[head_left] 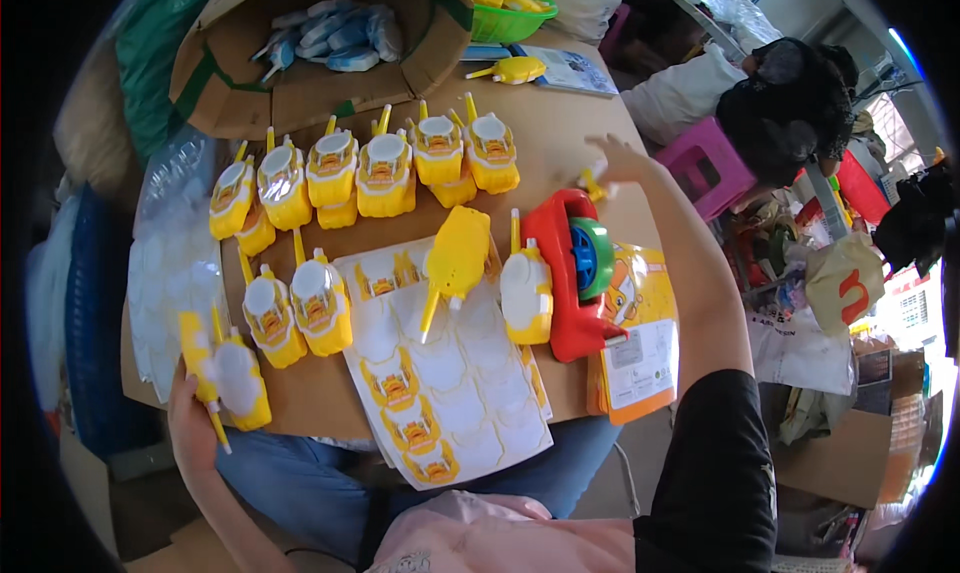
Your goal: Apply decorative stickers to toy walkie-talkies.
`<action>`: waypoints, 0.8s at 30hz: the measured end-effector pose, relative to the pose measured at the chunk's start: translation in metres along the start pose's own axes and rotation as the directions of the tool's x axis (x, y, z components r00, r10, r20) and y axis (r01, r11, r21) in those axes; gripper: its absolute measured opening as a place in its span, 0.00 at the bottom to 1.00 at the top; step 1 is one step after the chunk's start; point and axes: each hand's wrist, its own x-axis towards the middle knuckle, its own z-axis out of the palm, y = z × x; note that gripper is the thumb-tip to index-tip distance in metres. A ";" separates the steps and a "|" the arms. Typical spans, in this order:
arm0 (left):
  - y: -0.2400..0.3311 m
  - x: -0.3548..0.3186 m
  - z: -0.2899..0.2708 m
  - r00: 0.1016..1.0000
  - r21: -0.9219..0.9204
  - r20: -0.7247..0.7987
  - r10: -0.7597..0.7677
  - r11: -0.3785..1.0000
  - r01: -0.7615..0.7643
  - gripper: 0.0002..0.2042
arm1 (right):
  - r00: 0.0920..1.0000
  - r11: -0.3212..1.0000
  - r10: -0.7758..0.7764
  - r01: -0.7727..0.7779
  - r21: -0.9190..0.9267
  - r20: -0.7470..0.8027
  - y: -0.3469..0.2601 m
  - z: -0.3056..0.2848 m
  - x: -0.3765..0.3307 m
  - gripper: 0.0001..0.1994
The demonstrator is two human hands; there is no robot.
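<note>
At the table's left front edge my left hand (188, 418) is closed round a yellow toy walkie-talkie (197, 358), its antenna pointing down. Against it is another toy walkie-talkie (243, 378) with a plain pale face. My right hand (618, 160) reaches out with fingers apart, over the far right of the table. Just below its fingertips is a small blurred yellow piece (592, 185). Between my hands lies a sticker sheet (480, 373), some stickers peeled off. A yellow walkie-talkie (458, 258) rests face down on it, and a pale-faced one (526, 293) stands beside a red tape dispenser (560, 323).
Stickered walkie-talkies (386, 173) stand in rows, some stacked. Behind them an open cardboard box (300, 103) holds bagged blue-white items. A green basket (510, 23) sits at the back. Clear plastic shells (175, 263) lie left; orange printed cards (645, 323) lie right. A pink stool (705, 168) stands beyond.
</note>
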 end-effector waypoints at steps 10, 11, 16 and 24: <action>-0.012 0.042 -0.001 0.866 0.746 -0.137 0.482 0.625 -0.230 0.21 | 0.905 0.811 -0.289 0.405 -0.422 0.313 -0.013 -0.057 -0.001 0.38; -0.006 0.042 0.002 0.873 0.741 -0.140 0.468 0.634 -0.221 0.20 | 0.917 0.836 -0.217 0.351 -0.421 0.335 -0.016 -0.066 0.003 0.34; 0.018 0.029 -0.001 0.800 0.830 -0.184 0.571 0.526 -0.184 0.19 | 0.775 0.852 -0.522 0.462 -0.244 -0.356 -0.022 -0.093 0.098 0.24; 0.036 -0.006 -0.041 0.732 0.879 -0.178 0.658 0.440 -0.182 0.17 | 0.983 0.984 -0.177 0.178 0.025 -0.044 -0.064 -0.134 0.194 0.36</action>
